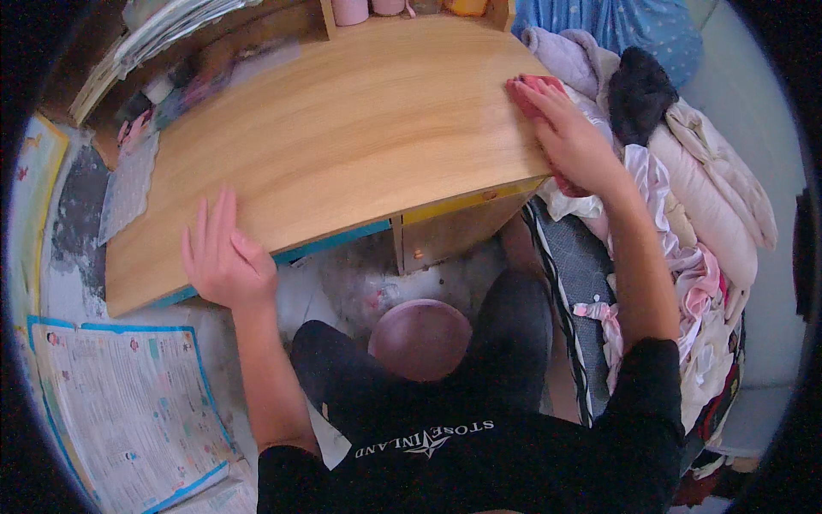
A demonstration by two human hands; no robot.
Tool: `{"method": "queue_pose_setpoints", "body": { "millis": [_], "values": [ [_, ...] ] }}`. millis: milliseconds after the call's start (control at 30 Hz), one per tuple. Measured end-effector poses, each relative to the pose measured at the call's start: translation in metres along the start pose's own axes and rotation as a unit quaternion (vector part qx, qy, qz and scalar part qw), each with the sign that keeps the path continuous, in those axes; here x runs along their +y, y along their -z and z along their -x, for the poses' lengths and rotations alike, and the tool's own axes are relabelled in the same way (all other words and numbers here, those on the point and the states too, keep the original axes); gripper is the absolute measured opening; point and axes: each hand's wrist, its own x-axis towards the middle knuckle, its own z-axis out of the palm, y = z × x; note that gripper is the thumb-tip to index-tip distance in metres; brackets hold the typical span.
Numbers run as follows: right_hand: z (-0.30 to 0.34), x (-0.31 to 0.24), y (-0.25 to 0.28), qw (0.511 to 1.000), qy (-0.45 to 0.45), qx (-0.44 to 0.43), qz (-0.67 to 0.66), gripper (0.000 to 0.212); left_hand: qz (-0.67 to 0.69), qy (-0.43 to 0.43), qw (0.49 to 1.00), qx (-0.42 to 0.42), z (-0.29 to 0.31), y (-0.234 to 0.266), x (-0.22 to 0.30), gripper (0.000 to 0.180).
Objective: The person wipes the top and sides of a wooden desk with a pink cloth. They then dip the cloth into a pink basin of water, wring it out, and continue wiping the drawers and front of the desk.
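A wooden desk (360,128) spreads out in front of me. At its right edge, my right hand (575,141) presses a red cloth (538,84) against the desktop, its fingers over the fabric. Part of the cloth hangs below my palm, past the desk's side. My left hand (229,261) lies at the front left edge of the desk, fingers stretched out and holding nothing.
A pink basin (421,338) is on the floor between my legs. To the right, a heap of clothes (685,163) crowds the desk. Shelves with papers (154,51) and small items line the back. A printed poster (133,411) is at lower left.
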Motion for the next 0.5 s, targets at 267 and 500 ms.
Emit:
{"method": "queue_pose_setpoints", "body": {
  "millis": [267, 500],
  "values": [
    [-0.064, -0.259, -0.061, 0.959, 0.203, 0.069, -0.183, 0.042, 0.003, 0.039, 0.999, 0.017, -0.005, 0.01, -0.002, 0.045],
    [-0.078, -0.332, -0.082, 0.971, 0.174, 0.048, -0.157, 0.053, 0.096, 0.164, 0.968, 0.164, 0.052, 0.044, -0.052, 0.046]
  ]
}}
